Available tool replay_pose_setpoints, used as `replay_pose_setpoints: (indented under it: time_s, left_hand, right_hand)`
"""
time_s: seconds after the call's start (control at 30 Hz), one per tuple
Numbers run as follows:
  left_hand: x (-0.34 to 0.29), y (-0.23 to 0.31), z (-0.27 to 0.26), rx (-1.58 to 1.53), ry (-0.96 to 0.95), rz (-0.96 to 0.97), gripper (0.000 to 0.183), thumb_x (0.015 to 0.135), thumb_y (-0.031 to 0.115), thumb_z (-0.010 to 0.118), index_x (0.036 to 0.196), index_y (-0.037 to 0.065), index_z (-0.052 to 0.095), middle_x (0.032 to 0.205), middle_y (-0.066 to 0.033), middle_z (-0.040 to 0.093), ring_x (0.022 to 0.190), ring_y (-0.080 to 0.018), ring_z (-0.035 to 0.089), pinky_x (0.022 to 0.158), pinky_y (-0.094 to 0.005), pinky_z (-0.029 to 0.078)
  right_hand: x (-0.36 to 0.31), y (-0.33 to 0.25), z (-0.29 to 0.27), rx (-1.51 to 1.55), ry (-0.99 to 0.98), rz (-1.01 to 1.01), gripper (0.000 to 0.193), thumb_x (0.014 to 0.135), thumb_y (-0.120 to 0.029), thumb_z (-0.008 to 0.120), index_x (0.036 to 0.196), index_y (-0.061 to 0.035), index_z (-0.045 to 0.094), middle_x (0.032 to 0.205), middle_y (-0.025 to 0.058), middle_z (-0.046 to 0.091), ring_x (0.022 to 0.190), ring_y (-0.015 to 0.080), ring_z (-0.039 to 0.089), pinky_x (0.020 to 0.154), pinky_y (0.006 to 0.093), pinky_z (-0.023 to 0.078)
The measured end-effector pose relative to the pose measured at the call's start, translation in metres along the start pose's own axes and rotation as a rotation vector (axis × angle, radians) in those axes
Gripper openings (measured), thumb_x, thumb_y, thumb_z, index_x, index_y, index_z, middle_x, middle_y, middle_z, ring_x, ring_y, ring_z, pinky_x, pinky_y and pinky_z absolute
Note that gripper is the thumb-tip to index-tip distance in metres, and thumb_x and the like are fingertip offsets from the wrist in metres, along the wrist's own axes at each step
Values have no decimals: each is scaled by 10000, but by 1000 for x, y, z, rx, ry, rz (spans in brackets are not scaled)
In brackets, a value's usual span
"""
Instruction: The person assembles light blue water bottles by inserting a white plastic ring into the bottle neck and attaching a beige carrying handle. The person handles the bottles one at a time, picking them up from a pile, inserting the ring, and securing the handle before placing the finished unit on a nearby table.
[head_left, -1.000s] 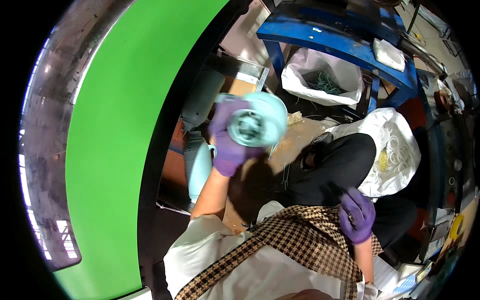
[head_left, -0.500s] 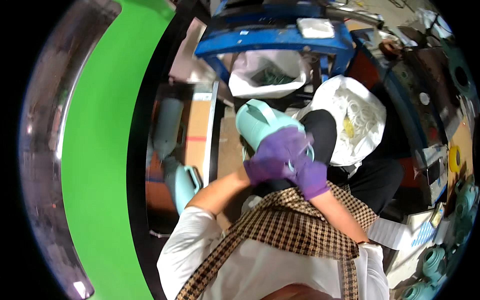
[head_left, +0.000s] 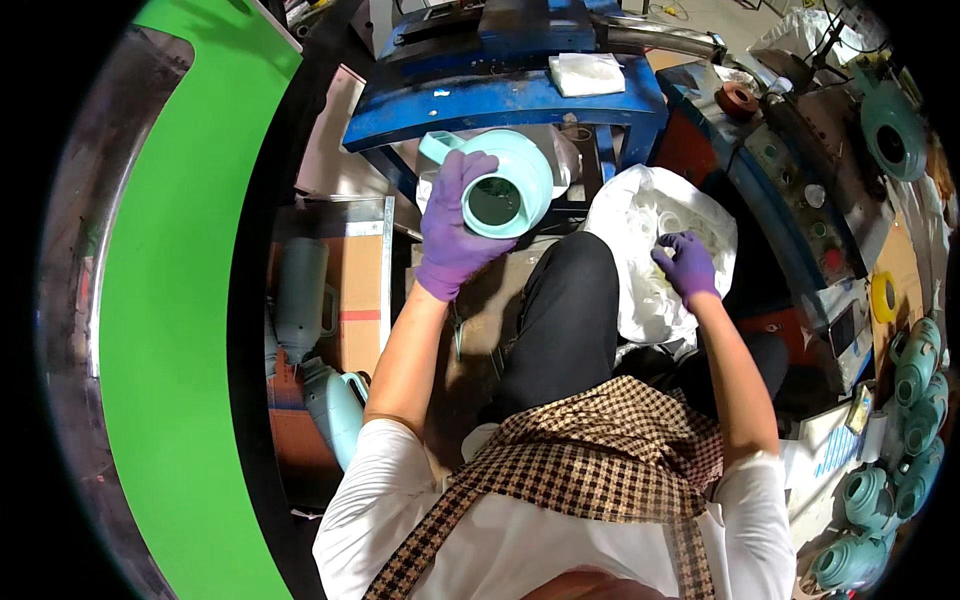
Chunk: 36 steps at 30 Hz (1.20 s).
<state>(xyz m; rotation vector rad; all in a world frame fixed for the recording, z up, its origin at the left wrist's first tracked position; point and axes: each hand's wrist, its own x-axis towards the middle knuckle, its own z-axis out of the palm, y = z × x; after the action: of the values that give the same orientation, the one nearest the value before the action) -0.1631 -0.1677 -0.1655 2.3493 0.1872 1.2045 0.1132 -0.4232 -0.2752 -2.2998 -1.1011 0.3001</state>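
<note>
Left hand (head_left: 458,225) is clasping the aqua jug (head_left: 527,165) by its side, its round opening (head_left: 495,203) facing the wearer, left of the white bag (head_left: 640,326). Right hand (head_left: 690,268), partly curled, is hovering over pale rings (head_left: 645,226) there; cannot tell whether it is pinching one. Step: apparently ring-picking; next move is probably calling for a single-ring pinch.

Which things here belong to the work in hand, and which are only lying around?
Apparently in use:
pale teal jug, held in the left hand
white sack of pale rings, right hand over it

Apparently just lying about:
yellow tape roll
white bundle on blue table
</note>
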Motion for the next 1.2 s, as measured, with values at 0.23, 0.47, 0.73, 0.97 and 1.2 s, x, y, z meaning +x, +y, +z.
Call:
replay_pose_setpoints:
  time_s: [0.23, 0.47, 0.73, 0.97, 1.2]
  left_hand:
    - [-28, 58, -24, 335, 28, 4, 759, 583, 248, 909, 1244, 46, 595, 1236, -169, 576, 1150, -390, 592, 1045, -474, 479]
    - [-70, 98, -20, 10, -202, -372, 838, 542, 163, 923, 1272, 23, 536, 1192, -125, 610, 1162, -330, 609, 1008, -417, 482]
    - [-57, 95, 0, -36, -272, -292, 908, 572, 202, 909, 1378, 14, 535, 1281, -173, 637, 1226, -389, 585, 1077, -482, 441]
    - [-46, 97, 7, -31, -224, -35, 1151, 578, 240, 918, 1530, -9, 322, 1281, -140, 655, 1209, -359, 608, 1068, -469, 445]
    - [-41, 86, 7, -125, -262, 71, 1299, 641, 333, 930, 1603, 10, 119, 1271, -140, 671, 1203, -362, 623, 1095, -494, 425]
  right_hand:
    - [40, 156, 144, -31, -5, 527, 372, 702, -268, 883, 931, -17, 729, 914, 138, 750, 838, 274, 718, 805, 379, 546]
    - [15, 53, 45, 690, 259, 285, 169, 913, -116, 682, 1047, -14, 700, 826, 92, 705, 722, 202, 652, 743, 354, 525]
    - [-155, -113, -3, 848, -373, 134, 167, 895, -136, 758, 1028, -46, 714, 875, 63, 695, 730, 162, 660, 711, 325, 525]
    - [-138, -119, -37, 195, 289, -587, 240, 735, -109, 857, 921, -46, 718, 1048, 123, 626, 799, 238, 643, 669, 333, 528]
    - [-109, -193, -80, 698, -188, -609, 416, 806, -13, 756, 1220, -17, 715, 1052, 153, 723, 866, 261, 713, 800, 335, 558]
